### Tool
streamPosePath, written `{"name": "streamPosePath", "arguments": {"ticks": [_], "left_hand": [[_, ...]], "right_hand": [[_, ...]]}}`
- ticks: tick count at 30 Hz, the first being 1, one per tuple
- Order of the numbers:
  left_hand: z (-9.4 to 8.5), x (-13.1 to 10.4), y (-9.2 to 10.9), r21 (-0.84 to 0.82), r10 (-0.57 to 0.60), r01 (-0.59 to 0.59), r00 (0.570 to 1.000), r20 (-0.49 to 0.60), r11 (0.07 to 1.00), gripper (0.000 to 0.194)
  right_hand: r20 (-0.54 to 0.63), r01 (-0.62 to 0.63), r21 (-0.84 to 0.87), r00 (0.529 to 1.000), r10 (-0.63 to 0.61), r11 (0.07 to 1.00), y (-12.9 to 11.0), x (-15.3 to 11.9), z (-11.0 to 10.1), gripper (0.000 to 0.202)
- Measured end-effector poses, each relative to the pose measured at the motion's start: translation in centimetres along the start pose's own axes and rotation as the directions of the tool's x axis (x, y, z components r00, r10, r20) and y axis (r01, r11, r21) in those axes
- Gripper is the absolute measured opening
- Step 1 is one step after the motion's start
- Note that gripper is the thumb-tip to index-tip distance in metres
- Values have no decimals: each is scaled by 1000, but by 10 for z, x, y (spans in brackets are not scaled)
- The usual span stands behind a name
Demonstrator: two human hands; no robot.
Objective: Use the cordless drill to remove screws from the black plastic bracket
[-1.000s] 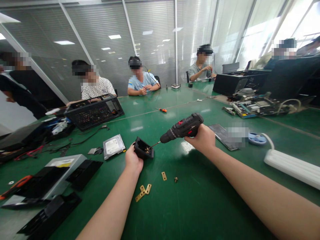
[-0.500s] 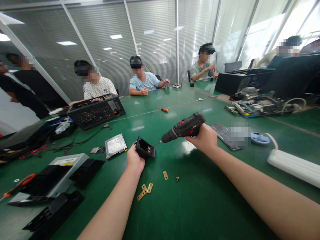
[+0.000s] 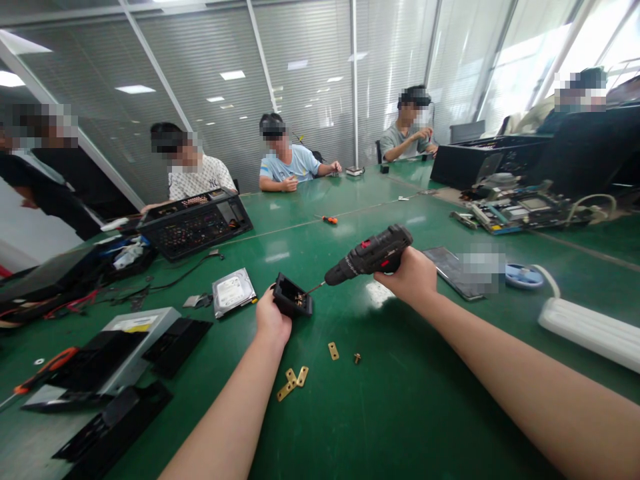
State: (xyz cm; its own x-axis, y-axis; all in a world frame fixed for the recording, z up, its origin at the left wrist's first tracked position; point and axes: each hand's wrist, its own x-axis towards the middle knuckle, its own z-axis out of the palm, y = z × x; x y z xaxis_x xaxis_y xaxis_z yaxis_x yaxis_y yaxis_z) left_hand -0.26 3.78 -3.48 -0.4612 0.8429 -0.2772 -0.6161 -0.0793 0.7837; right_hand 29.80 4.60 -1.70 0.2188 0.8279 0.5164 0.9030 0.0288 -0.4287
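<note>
First, closest to me: three brass plates (image 3: 287, 391) lie together on the bench (image 3: 400, 413), with a lone plate (image 3: 333, 351) and a screw (image 3: 357, 359) a little beyond. Left hand (image 3: 273, 320) is closed round one end of a black box (image 3: 294, 307), tilted, its open side toward the drill (image 3: 371, 253); brass parts (image 3: 301, 299) show inside. I cannot tell whether the box rests on the bench. Right hand (image 3: 414, 275) grips the drill, its bit (image 3: 316, 289) slanting down to the brass parts; whether the tip is seated is too small to tell. Judgement: I would line the bit up squarely first, press lightly along that line, then run the drill in short bursts. Risk: the box could twist, so I want the left hand firm, fingers off the bit's path. Farther off: a hard drive (image 3: 233, 291) left of the box, then an orange screwdriver (image 3: 329, 220), then a co-worker (image 3: 295, 165) seated across the bench.
</note>
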Motion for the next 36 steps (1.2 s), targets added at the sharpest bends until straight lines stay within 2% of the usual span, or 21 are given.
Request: {"name": "streamPosePath", "arguments": {"ticks": [24,32,36], "left_hand": [[5,-7,2,-17,-16,16,1000,-22,1000,10],[2,-3,1,-6,-12,12,1000,-12,1000,5],[5,-7,3,-18,-9,8,999,-31,1000,11]], "right_hand": [[14,3,-7,1000,-3,1000,1,0,1,36],[9,0,4,1000,0,1000,-1,0,0,36],[4,1,-1,1000,-1,1000,-1,1,0,35]]}}
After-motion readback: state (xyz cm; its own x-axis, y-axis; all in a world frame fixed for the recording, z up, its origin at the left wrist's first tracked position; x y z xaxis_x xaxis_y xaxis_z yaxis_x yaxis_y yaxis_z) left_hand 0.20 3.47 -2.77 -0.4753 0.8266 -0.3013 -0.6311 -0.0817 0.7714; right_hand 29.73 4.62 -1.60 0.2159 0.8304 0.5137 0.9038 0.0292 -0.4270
